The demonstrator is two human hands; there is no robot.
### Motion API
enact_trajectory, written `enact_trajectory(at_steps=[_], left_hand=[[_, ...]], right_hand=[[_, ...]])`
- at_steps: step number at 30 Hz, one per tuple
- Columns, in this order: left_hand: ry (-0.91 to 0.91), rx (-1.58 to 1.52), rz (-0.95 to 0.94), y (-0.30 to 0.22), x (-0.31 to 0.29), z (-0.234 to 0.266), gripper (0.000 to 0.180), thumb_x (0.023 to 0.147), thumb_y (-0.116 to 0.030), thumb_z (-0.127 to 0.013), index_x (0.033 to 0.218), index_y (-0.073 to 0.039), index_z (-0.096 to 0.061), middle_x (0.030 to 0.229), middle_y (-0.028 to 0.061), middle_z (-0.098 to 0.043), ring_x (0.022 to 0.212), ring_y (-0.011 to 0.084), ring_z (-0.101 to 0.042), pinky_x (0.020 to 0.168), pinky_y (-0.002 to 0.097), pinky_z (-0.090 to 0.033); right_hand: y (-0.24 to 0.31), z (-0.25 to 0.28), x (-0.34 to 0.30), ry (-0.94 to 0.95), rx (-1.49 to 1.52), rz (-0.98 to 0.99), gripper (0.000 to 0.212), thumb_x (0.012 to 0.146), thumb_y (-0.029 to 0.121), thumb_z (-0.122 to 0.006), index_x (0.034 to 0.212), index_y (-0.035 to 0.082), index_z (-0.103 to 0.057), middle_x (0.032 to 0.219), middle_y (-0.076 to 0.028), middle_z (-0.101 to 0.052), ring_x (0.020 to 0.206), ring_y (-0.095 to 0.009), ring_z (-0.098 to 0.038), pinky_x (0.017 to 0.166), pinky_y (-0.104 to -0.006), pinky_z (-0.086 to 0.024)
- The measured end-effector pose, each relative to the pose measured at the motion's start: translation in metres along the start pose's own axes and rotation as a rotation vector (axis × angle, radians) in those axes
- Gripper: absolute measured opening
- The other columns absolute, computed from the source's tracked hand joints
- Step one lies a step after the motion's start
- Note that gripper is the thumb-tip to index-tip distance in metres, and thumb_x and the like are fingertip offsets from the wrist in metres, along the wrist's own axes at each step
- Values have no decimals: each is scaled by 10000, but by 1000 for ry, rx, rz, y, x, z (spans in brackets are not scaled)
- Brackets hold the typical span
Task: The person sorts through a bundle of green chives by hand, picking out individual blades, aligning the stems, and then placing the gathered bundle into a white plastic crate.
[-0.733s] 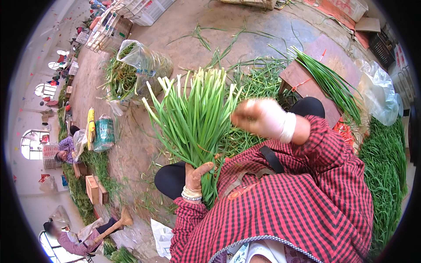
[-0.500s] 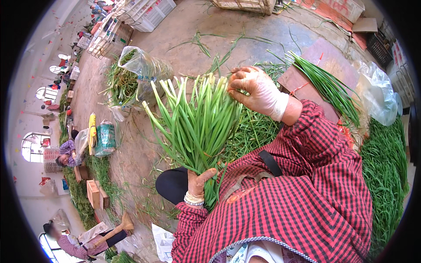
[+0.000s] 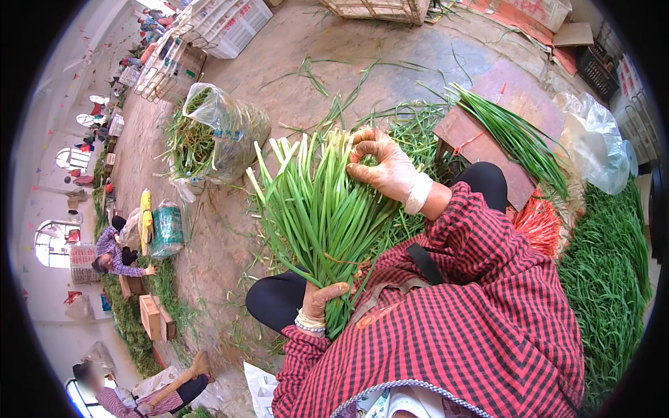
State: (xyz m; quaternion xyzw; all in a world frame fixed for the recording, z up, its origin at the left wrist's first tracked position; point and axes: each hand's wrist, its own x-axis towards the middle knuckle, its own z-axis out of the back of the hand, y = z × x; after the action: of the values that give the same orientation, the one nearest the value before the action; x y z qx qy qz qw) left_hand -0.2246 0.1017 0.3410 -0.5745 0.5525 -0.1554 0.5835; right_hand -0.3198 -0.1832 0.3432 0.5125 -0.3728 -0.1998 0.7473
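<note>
A large bunch of garlic chives (image 3: 313,209) fans out in front of me, its pale cut ends pointing up and away. Low on the bunch, my left hand (image 3: 320,301) is closed around the leaves, thumb across the near side. My gloved right hand (image 3: 387,164) is at the upper right of the fan, thumb and fingers curled in a pinch at the pale ends. How many stalks it grips is hidden. A smaller chive bundle (image 3: 512,132) lies on a reddish board (image 3: 481,150) to the right, with a red tie beneath it.
Loose green leaves (image 3: 414,139) litter the floor behind the bunch. A clear plastic bag (image 3: 240,129) of trimmings stands at the left. Red ties (image 3: 536,226) lie by the board, near a heap of greens (image 3: 603,279). Crates (image 3: 233,28) stand farther back; other people sit at left.
My right hand has moved left and slightly down along the pale ends. The bunch has shifted a little right, and my left hand has lowered slightly. My view has tilted a little.
</note>
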Motion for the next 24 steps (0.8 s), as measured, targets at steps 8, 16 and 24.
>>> enact_trajectory(at_steps=[8, 16, 24], left_hand=[[43, 87, -59, 3, -10, 27, 595, 723, 10, -700, 1282, 40, -497, 1087, 175, -661, 925, 249, -670, 759, 327, -568], [-12, 168, -45, -9, -28, 18, 461, 735, -2, -736, 1157, 36, -554, 1022, 132, -677, 838, 207, -668, 776, 336, -564], [17, 218, -31, -14, -29, 15, 455, 732, 5, -735, 1152, 28, -559, 1003, 134, -688, 836, 203, -669, 769, 341, -558]], right_hand=[[-20, 67, 36, -311, -65, 187, 93, 767, 13, -650, 831, 33, -584, 833, -73, -610, 774, -165, -584, 704, -299, -493], [21, 112, 31, 97, -439, 156, 336, 819, 249, -760, 1099, 99, -653, 1314, -134, -529, 1248, -289, -488, 1062, -400, -383], [17, 47, 12, 432, -190, 296, 138, 719, 176, -779, 781, 81, -700, 1046, -140, -641, 993, -324, -603, 867, -407, -489]])
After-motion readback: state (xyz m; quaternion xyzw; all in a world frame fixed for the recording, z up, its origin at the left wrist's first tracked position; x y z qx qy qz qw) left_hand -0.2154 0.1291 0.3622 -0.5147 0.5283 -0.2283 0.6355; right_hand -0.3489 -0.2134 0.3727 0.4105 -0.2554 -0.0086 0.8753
